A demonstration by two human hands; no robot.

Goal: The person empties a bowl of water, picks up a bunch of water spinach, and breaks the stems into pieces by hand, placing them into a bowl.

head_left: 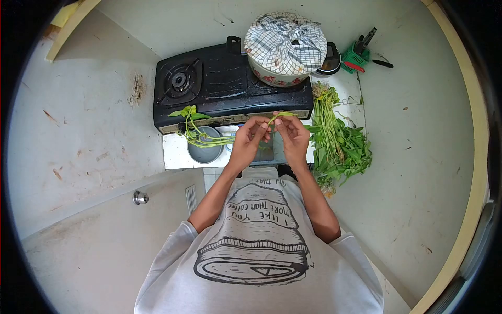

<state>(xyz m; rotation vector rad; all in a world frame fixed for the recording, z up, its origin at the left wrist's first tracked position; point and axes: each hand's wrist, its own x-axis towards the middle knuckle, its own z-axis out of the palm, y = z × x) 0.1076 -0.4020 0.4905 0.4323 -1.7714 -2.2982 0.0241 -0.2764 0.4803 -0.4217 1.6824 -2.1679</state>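
My left hand (249, 139) is closed round a bunch of long green stems (212, 140) that stretch left over a grey bowl (204, 152), their leafy ends reaching the stove's front edge. Beside it, my right hand (292, 137) pinches a yellowish-green leaf (285, 114) between thumb and fingers. The fingertips of both hands almost meet in front of the stove. Right of my right hand lies a large heap of leafy green vegetables (342, 141) with long stems.
A black two-burner stove (219, 73) carries a floral pot (277, 78) wrapped on top with a checked cloth (285, 42). Behind the greens are a lidded black pan (330, 62), a green basket (355, 56) with utensils, and knives with red (354, 67) and black (383, 64) handles.
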